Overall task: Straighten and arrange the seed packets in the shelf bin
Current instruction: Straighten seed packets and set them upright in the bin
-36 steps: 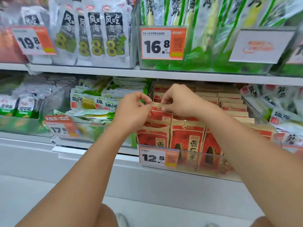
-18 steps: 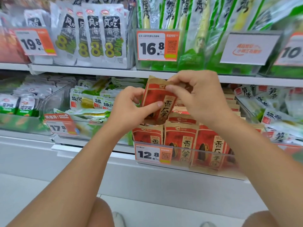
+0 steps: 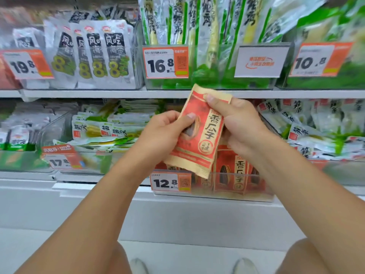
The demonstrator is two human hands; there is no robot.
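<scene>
A red and tan seed packet (image 3: 203, 139) is held up in front of the lower shelf, tilted with its top leaning right. My left hand (image 3: 164, 133) pinches its left edge with the thumb on the front. My right hand (image 3: 239, 123) grips its upper right corner and right edge. Below and behind it, more red seed packets (image 3: 235, 173) stand upright in a clear shelf bin (image 3: 227, 194) that carries a 12.8 price tag (image 3: 170, 181). The back rows of the bin are hidden by my hands and the raised packet.
A bin of green and white bamboo-shoot packs (image 3: 102, 131) sits left of the seed bin, and a similar one (image 3: 316, 127) to the right. The upper shelf (image 3: 118, 93) holds white kelp packs and green packs. My knees and shoes show at the bottom.
Both hands have lifted one seed packet out of the bin's rows and brought it up and toward me. It now hangs in front of the bin, more fully in view.
</scene>
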